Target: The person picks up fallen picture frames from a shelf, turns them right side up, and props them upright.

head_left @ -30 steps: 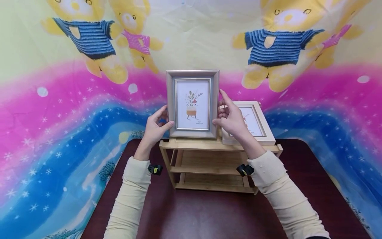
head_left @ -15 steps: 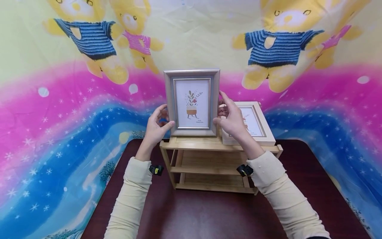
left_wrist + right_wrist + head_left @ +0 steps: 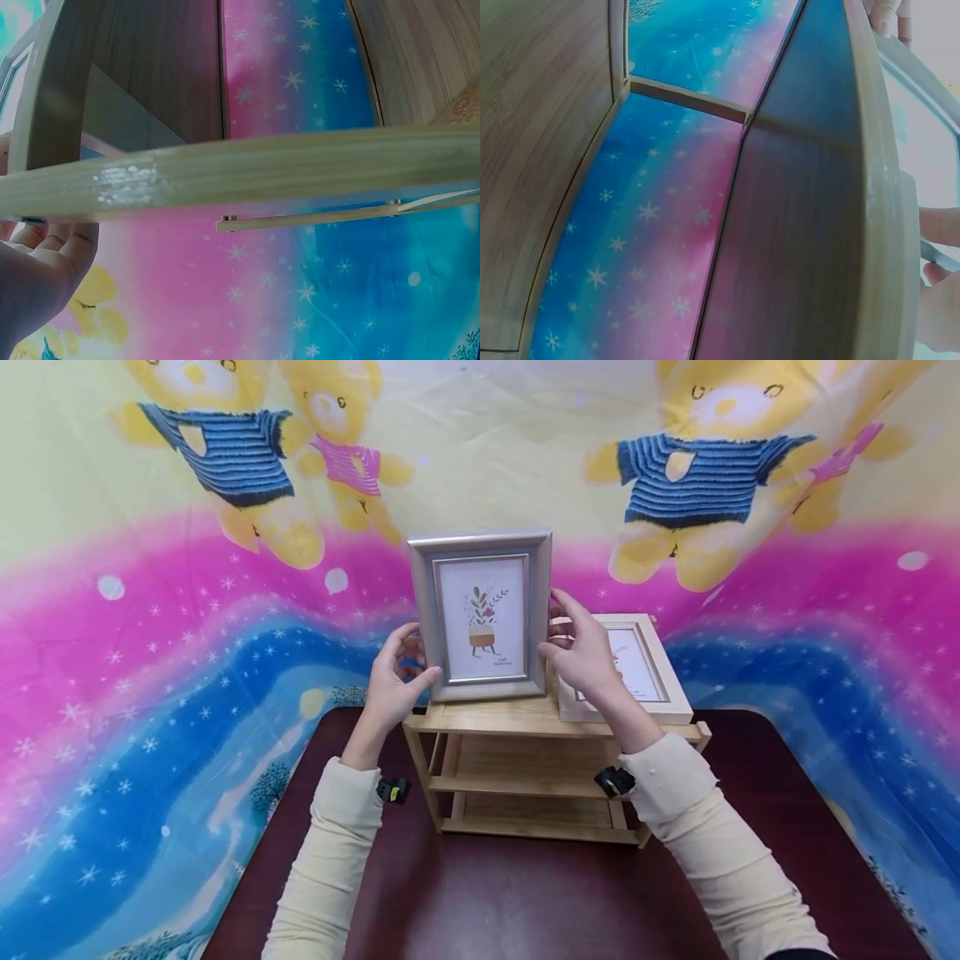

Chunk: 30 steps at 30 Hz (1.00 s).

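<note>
A silver-grey picture frame [image 3: 480,689] with a plant print stands on the top shelf of a wooden rack [image 3: 517,760], leaning slightly and facing me. My left hand [image 3: 392,681] holds its left edge low down, thumb near the lower corner. On the opposite edge my right hand [image 3: 585,652] grips it, thumb in front and fingers along the side. In the left wrist view my left hand [image 3: 41,274] shows behind a rack rail. The right wrist view catches part of my right hand [image 3: 941,311] beside the shelf. The back of the grey frame is hidden.
A cream picture frame [image 3: 667,714] lies face up on the right of the top shelf, partly behind my right hand. The rack's lower shelves [image 3: 536,814] are visible beneath. It stands on a dark red table [image 3: 495,902], with a teddy-bear backdrop [image 3: 487,460] behind.
The grey frame has turned and tilted a little, its upper left corner shifting left and its bottom edge slightly up. My right thumb has slid up along its edge.
</note>
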{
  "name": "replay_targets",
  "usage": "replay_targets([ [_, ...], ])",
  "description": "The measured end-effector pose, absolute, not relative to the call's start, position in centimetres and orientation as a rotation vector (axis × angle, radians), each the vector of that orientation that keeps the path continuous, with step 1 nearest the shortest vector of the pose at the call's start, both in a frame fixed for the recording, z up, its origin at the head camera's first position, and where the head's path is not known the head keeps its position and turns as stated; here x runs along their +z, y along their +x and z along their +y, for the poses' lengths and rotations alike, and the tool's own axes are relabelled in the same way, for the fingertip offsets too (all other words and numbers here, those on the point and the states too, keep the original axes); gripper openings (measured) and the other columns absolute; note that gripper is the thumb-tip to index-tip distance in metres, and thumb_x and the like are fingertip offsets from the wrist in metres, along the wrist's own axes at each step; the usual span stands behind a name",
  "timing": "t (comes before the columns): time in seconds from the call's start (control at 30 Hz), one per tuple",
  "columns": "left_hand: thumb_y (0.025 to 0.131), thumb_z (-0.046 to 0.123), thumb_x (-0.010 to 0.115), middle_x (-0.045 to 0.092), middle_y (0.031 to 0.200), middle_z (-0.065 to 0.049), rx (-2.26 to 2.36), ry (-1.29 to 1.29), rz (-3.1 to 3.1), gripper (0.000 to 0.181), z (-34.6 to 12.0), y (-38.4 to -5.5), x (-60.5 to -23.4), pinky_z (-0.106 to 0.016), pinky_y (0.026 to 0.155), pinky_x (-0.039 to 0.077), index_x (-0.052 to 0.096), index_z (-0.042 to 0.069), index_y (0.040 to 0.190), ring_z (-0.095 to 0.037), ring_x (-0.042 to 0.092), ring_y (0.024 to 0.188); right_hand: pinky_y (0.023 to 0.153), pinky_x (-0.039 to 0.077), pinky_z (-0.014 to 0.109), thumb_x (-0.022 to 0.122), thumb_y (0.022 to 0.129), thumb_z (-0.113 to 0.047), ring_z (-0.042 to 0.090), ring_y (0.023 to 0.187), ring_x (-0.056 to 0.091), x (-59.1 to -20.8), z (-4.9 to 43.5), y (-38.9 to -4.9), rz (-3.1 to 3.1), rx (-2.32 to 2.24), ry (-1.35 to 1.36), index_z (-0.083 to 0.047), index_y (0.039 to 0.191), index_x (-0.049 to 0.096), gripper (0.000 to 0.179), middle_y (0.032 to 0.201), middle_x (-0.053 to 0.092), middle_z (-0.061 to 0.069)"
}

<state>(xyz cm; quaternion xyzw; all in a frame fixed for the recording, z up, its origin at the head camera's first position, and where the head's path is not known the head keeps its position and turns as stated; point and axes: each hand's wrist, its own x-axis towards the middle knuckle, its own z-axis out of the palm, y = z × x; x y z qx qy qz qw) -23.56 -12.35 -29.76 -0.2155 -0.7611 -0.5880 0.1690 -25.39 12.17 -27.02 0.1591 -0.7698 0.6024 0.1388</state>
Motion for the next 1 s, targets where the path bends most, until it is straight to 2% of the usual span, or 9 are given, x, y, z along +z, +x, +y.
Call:
replay_targets([
  [0.17, 0.080, -0.009, 0.062, 0.050, 0.103, -0.021, -1.663, -0.608, -2.142, 0.058, -12.3, -23.2, -30.0, -0.030, 0.070, 0.041, 0.037, -0.003, 0.131, -0.030, 0.046, 0.086, 0.083, 0.049, 0.030, 0.051, 0.074, 0.021, 0.028, 0.093, 0.055, -27.0, 11.9, -25.6, -2.220, 1.704, 0.449, -0.005, 0.140, 0.034, 0.072, 0.117, 0.049, 0.020],
  [0.6, 0.075, -0.014, 0.064, 0.049, 0.100, -0.028, -1.549, -0.692, -2.013, 0.057, -11.5, -22.1, -30.3, -0.028, 0.065, 0.043, 0.038, -0.011, 0.126, -0.037, 0.045, 0.083, 0.084, 0.049, 0.034, 0.047, 0.076, 0.018, 0.034, 0.098, 0.057, -26.7, 11.3, -26.2, -2.230, 1.551, 0.428, -0.005, 0.135, 0.042, 0.064, 0.112, 0.053, 0.020],
  [0.8, 0.074, -0.014, 0.065, 0.050, 0.099, -0.029, -1.478, -0.684, -2.000, 0.056, -11.2, -21.5, -30.3, -0.037, 0.063, 0.044, 0.039, -0.013, 0.124, -0.037, 0.047, 0.081, 0.082, 0.049, 0.036, 0.052, 0.079, 0.012, 0.032, 0.098, 0.058, -26.6, 11.2, -26.5, -2.229, 1.496, 0.411, -0.006, 0.132, 0.046, 0.056, 0.110, 0.056, 0.019],
  [1.0, 0.074, -0.014, 0.065, 0.051, 0.097, -0.030, -1.424, -0.702, -1.976, 0.055, -11.1, -21.3, -30.3, -0.050, 0.060, 0.045, 0.039, -0.014, 0.122, -0.039, 0.047, 0.079, 0.078, 0.050, 0.037, 0.058, 0.083, 0.002, 0.030, 0.091, 0.059, -26.2, 11.2, -26.5, -2.204, 1.369, 0.398, -0.001, 0.127, 0.052, 0.044, 0.103, 0.057, 0.019],
])
